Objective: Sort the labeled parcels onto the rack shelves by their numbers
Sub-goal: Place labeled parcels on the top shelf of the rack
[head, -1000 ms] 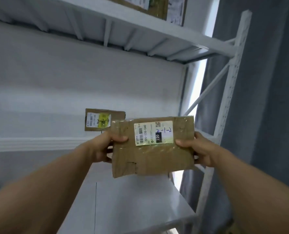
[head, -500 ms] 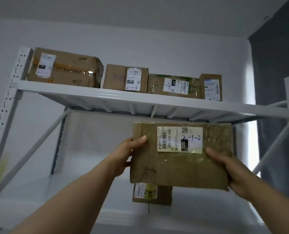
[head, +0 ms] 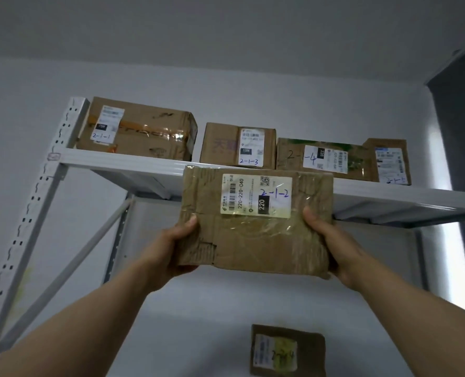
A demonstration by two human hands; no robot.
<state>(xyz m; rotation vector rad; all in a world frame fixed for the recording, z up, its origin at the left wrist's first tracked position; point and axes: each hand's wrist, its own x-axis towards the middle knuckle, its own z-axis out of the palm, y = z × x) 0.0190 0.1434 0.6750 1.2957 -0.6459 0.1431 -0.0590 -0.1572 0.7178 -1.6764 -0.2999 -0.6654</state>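
Note:
I hold up a flat brown cardboard parcel (head: 256, 240) labelled 2-1-2, just in front of and below the top shelf (head: 122, 163) of the white rack. My left hand (head: 175, 248) grips its left edge and my right hand (head: 332, 246) grips its right edge, thumbs on the front. On the top shelf stand the parcel marked 2-1-1 (head: 144, 131), the parcel marked 2-1-3 (head: 226, 145), the parcel marked 2-1-4 (head: 291, 156) and a further parcel (head: 389, 161) whose number is partly hidden. A gap lies between 2-1-1 and 2-1-3.
A small parcel with a yellow-marked label (head: 287, 351) leans against the wall on the lower shelf. The rack's perforated left upright (head: 35, 197) and a diagonal brace (head: 71, 270) stand at left. A dark curtain (head: 460, 131) hangs at right.
The view tilted up from the lower shelf to the top shelf. Both hands raised the 2-1-2 parcel toward the top shelf's front edge.

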